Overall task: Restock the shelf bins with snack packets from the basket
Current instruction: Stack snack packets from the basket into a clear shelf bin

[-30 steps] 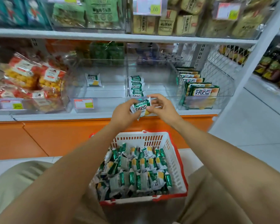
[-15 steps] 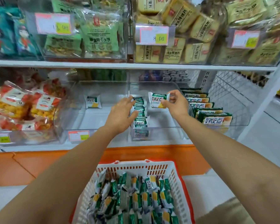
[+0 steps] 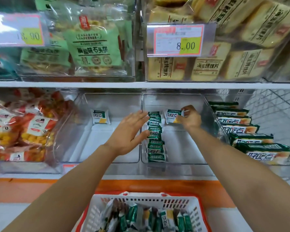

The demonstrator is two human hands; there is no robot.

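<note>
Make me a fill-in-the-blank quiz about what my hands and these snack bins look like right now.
The right hand pinches one snack packet at the ____ of a clear bin.
The left hand, with straight fingers, touches the row of packets in the ____ bin.
The neighbouring bin to the left holds only ____ packet.
The price tag above the right hand reads ____.
Missing words: back; same; one; 8.00
</note>
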